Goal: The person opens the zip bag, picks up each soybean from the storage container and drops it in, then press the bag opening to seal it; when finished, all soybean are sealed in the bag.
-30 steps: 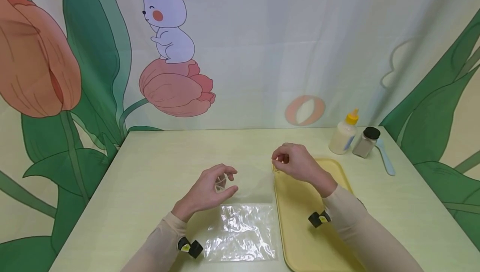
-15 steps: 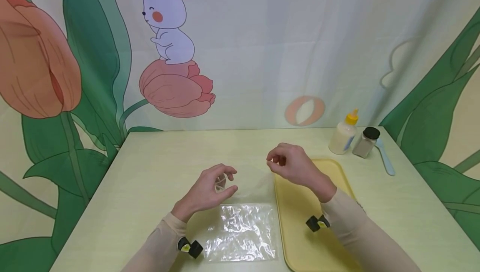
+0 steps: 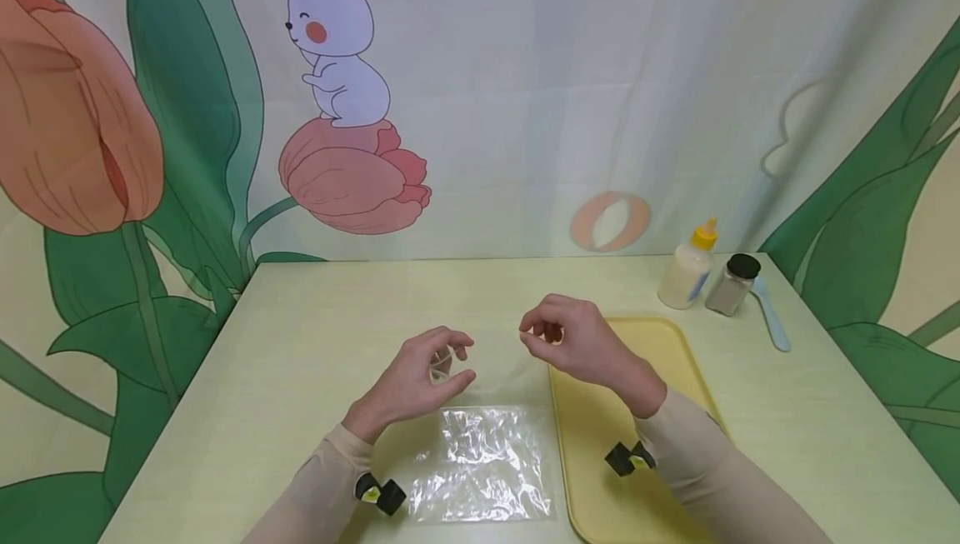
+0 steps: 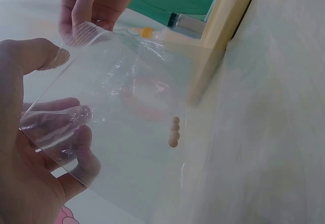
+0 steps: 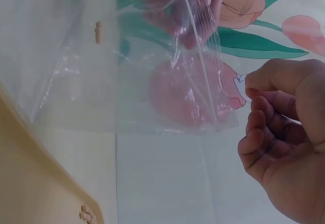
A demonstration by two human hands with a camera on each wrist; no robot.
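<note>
Filling appears under way: the left hand (image 3: 412, 377) grips the clear bag (image 4: 129, 107) holding a small brown piece (image 4: 174, 132), the right hand's (image 3: 572, 340) fingertips close nearby, contents indeterminable; next calls for a steady mouth.

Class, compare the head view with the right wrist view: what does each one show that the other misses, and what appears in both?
Only the head view shows the bottle with its yellow top, the black-lidded jar, the pale blue spoon and the beige sleeves.

Only the right wrist view shows the small tan balls, some seen through the clear bag and others in a corner of the tray.

Both show the left hand, the right hand, clear plastic, the tray and the flowered curtain.
</note>
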